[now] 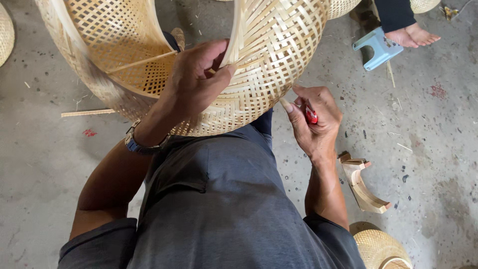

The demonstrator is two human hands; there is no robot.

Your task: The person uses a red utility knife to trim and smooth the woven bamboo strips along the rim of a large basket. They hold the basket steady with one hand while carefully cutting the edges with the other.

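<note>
The woven bamboo basket (259, 60) fills the upper middle of the frame, big and rounded, resting against my lap with its open mouth turned to the upper left so I can see the lattice inside and a thin cross stick spanning it. My left hand (196, 79) is closed on the basket's rim strip at upper centre, thumb pressed on the outer weave and fingers curled over the edge. My right hand (316, 122) sits just right of centre, below the basket's bulging side, closed around a small red-handled tool (311, 115); only a bit of the red shows between my fingers, and I cannot tell what kind of tool it is. My index finger points up and touches the lower weave. A wristwatch (142, 144) with a dark band sits on my left wrist, left of centre. My grey shirt (219, 209) takes up the lower middle.

On the concrete floor (438, 149), a curved wooden piece (363, 184) lies at the right, just beside my right forearm. Below it, in the lower right corner, is the top of another woven basket (378, 246). At the upper right lies a small light-blue plastic stool (378, 47), tipped over, with another person's bare foot (413, 35) touching it. A thin bamboo stick (87, 113) lies on the floor at the left.
</note>
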